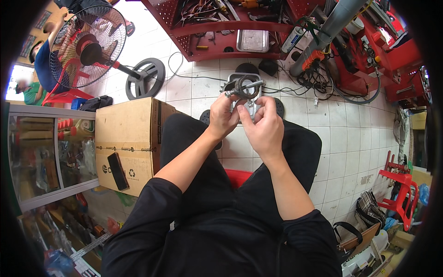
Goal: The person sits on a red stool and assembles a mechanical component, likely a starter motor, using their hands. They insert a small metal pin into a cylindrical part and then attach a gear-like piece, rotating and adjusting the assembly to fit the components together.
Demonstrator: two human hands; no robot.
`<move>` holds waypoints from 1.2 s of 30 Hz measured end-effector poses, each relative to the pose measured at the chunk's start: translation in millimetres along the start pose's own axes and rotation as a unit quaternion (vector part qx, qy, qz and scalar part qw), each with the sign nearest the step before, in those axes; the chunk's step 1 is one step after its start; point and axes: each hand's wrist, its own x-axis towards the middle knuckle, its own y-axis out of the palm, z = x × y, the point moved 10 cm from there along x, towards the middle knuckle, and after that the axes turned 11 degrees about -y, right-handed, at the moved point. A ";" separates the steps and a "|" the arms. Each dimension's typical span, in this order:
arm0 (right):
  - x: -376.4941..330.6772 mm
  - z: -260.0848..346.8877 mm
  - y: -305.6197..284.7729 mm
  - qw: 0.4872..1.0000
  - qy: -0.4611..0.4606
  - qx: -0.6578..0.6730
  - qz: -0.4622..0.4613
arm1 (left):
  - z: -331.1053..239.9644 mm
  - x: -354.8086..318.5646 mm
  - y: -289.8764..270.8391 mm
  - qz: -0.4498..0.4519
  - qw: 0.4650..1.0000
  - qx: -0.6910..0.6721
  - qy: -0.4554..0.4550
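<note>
My left hand point(223, 119) is closed around the lower end of a dark metal ring-shaped part point(249, 93), which has a bright threaded rod or bolt sticking out of it. It is held up in front of my knees. Close by on its right is my right hand point(264, 127), fingers curled and thumb stretched toward the left fingertips. Whether something small sits in the right fingers is hidden. Behind and below the hands, a silver metal tray point(257, 78) stands on the floor between my feet, partly covered by the part and my fingers.
A cardboard box point(124, 134) with a phone point(118, 171) on it stands at my left. Ahead are a red tool cart point(207, 53), a standing fan point(90, 53) and loose black cables point(318, 76). A red stool point(399, 198) is at right. Other people sit far left.
</note>
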 end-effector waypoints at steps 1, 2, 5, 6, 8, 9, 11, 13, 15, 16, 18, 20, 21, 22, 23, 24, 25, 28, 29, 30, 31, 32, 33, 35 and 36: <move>-0.1 0.7 -0.9 1.000 0.007 -0.005 0.001 | -1.2 0.3 -0.3 -0.003 1.000 -0.002 0.002; -0.8 -0.3 -0.2 1.000 0.002 -0.002 -0.006 | -2.1 0.5 -0.6 -0.005 1.000 -0.003 0.004; -2.1 -2.2 3.3 0.998 -0.047 -0.025 -0.019 | -0.4 -0.3 0.5 -0.006 1.000 -0.001 0.005; -2.2 -0.7 3.9 0.997 -0.069 -0.038 -0.022 | -0.6 -0.2 0.5 -0.006 1.000 -0.001 0.006; -2.3 -3.5 3.7 0.999 -0.048 -0.005 -0.019 | -1.5 0.2 0.3 -0.007 1.000 -0.002 0.007; -2.2 -4.0 3.8 0.999 -0.038 0.012 -0.017 | -1.0 0.2 0.0 -0.003 1.000 -0.003 0.005; -0.3 3.1 -0.4 1.000 -0.020 -0.003 -0.007 | -0.1 -0.1 -1.2 0.003 1.000 -0.005 0.001; -0.1 5.5 -1.9 1.000 -0.015 -0.009 -0.008 | -0.5 0.3 -1.0 0.000 1.000 -0.003 -0.002; -1.1 3.3 0.2 1.000 -0.024 -0.004 -0.019 | -1.7 0.5 -0.3 -0.001 1.000 -0.001 -0.003; -1.8 0.7 2.0 0.999 -0.029 -0.002 -0.023 | -3.0 0.3 0.3 0.000 1.000 0.000 -0.003; -2.5 -4.0 4.9 0.999 -0.040 0.003 -0.030 | -3.6 0.3 0.8 -0.001 1.000 0.001 -0.001; -2.0 -4.4 5.6 0.999 -0.047 -0.006 -0.016 | -2.9 0.7 0.4 -0.005 1.000 -0.001 0.005; -1.2 -2.8 6.4 0.999 -0.052 -0.010 -0.009 | -2.6 0.4 -0.2 -0.006 1.000 0.001 0.004; -1.1 -2.0 5.2 0.999 -0.038 -0.008 -0.006 | -2.5 0.0 -1.1 -0.006 1.000 0.003 0.003; -1.0 1.6 2.1 1.000 -0.025 -0.006 -0.003 | -2.2 -0.3 -1.9 -0.006 1.000 0.005 0.002; -1.0 3.0 0.2 1.000 -0.011 -0.004 0.000 | -2.2 -0.3 -1.8 -0.004 1.000 0.004 0.004; -0.6 3.6 -0.2 1.000 -0.012 -0.008 -0.001 | -2.0 -0.3 -1.8 -0.003 1.000 0.003 0.005; 0.2 3.7 -0.9 1.000 -0.021 -0.014 -0.009 | -3.4 -0.4 -0.8 -0.003 1.000 0.005 0.003; -1.1 1.4 0.5 0.999 -0.028 -0.013 -0.015 | -4.0 -0.3 -0.4 -0.004 1.000 0.007 0.002; -1.9 0.1 1.4 0.999 -0.035 -0.012 -0.021 | -4.3 -0.1 -0.2 -0.004 1.000 0.006 0.002; -2.1 -0.5 1.8 0.999 -0.036 -0.005 -0.025 | -4.6 0.2 0.0 -0.004 1.000 0.005 0.002; -2.2 -0.7 2.0 0.999 -0.038 0.001 -0.030 | -4.7 0.5 0.0 -0.004 1.000 0.004 0.002; -2.3 -1.0 2.0 0.999 -0.039 0.008 -0.034 | -4.2 0.3 -0.2 -0.007 1.000 0.006 0.003; -2.4 -3.5 3.9 0.999 -0.046 0.000 -0.025 | -2.6 -0.2 -0.6 -0.012 1.000 0.009 0.006; -2.0 -3.2 4.7 0.999 -0.050 -0.003 -0.021 | -2.3 -0.3 -0.5 -0.010 1.000 0.010 0.005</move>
